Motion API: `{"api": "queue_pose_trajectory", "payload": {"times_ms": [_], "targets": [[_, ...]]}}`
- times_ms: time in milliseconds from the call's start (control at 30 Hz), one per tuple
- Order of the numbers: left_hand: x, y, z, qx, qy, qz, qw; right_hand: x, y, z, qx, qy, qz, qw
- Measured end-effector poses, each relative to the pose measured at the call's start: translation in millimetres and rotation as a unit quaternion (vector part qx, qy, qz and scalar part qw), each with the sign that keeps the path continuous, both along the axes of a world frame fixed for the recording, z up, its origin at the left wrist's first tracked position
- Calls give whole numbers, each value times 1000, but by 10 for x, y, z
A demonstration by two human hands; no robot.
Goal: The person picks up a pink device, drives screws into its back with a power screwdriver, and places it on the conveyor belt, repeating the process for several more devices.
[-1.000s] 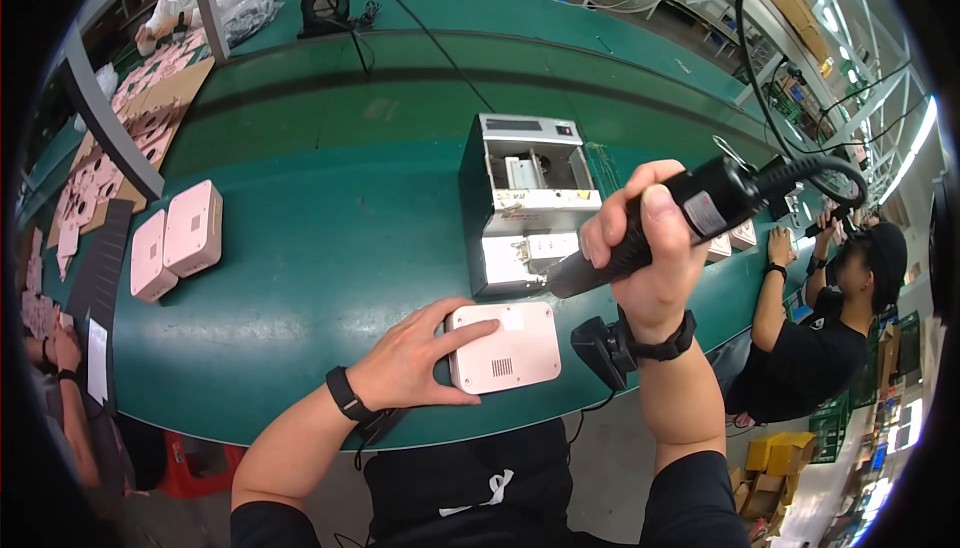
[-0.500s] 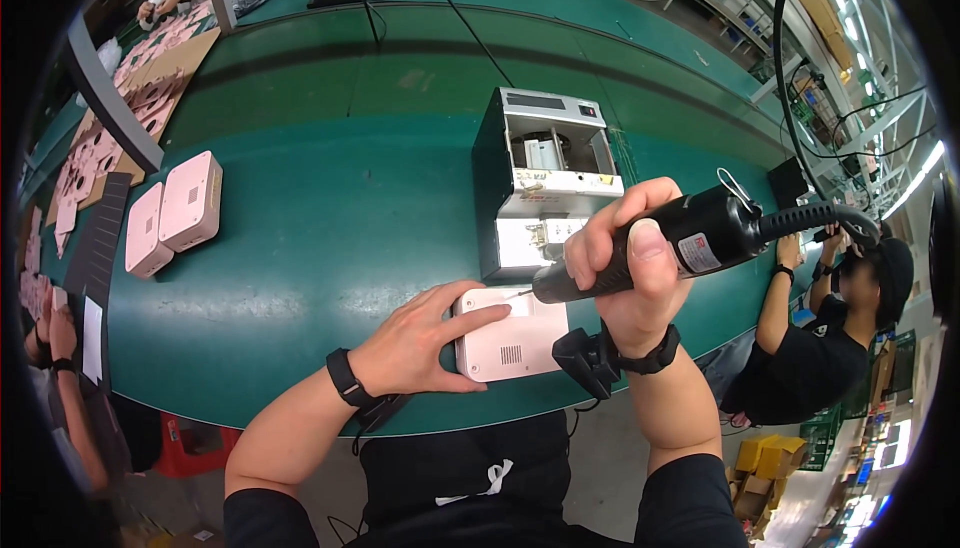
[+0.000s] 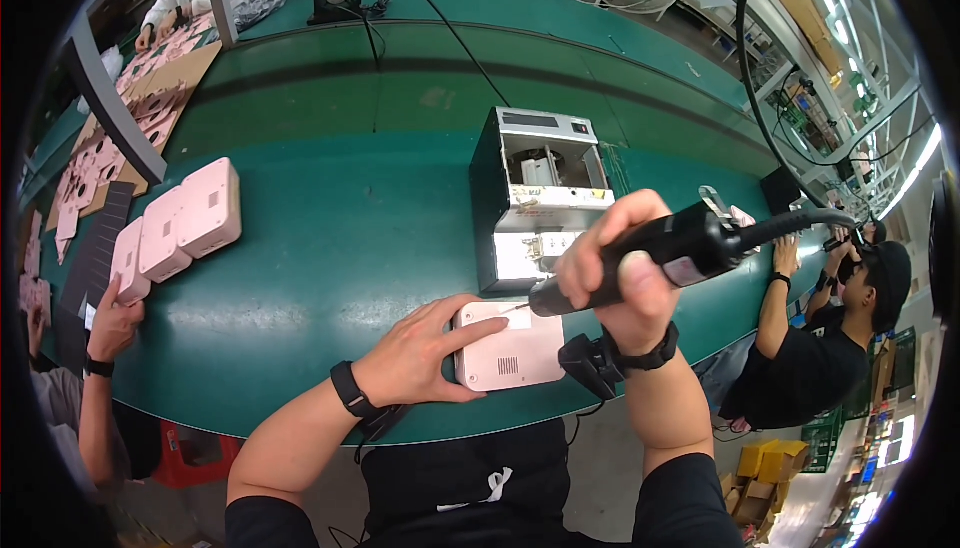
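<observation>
Screwdriver (image 3: 682,239) farther left, aimed diagonally lower-left

Pale pink rounded box (image 3: 530,348), flat on green tabletop (image 3: 320,248), vented face up, black corded screwdriver (image 3: 678,240), tilted, bit (image 3: 520,307) near box's far edge

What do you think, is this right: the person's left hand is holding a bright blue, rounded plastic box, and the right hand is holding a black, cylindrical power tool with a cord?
Not quite: the rounded plastic box is pale pink, not bright blue, as the head view shows. The left hand is holding it, and the right hand is holding a black, cylindrical power tool with a cord.
</observation>
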State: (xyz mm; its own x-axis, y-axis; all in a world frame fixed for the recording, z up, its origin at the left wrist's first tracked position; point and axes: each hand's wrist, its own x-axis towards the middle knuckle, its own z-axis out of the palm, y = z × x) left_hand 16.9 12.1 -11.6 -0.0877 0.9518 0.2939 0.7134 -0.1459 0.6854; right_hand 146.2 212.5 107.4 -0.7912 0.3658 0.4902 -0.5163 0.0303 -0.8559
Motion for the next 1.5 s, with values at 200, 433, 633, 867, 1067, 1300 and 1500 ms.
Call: {"api": "queue_pose_trajectory", "payload": {"times_ms": [200,433,633,867,1067,1300,1500], "targets": [[-1,-32,7,11,7,7,1000,88,10,338,0,39,-143,989],[-8,-44,-9,16,15,9,1000,-54,162,243,32,5,-188,982],[-2,-40,-25,16,8,7,1000,20,-99,216,-3,-10,-125,992],[-1,-49,5,20,14,7,1000,-167,-446,171,12,19,1,1000],[10,-44,-67,26,-1,6,1000,-208,-521,81,-4,-3,0,1000],[0,-44,-99,45,-2,4,999,-275,-546,42,1,-21,13,1000],[-15,-28,-66,38,-4,-6,999,-258,-535,22,19,-36,22,999]]}}
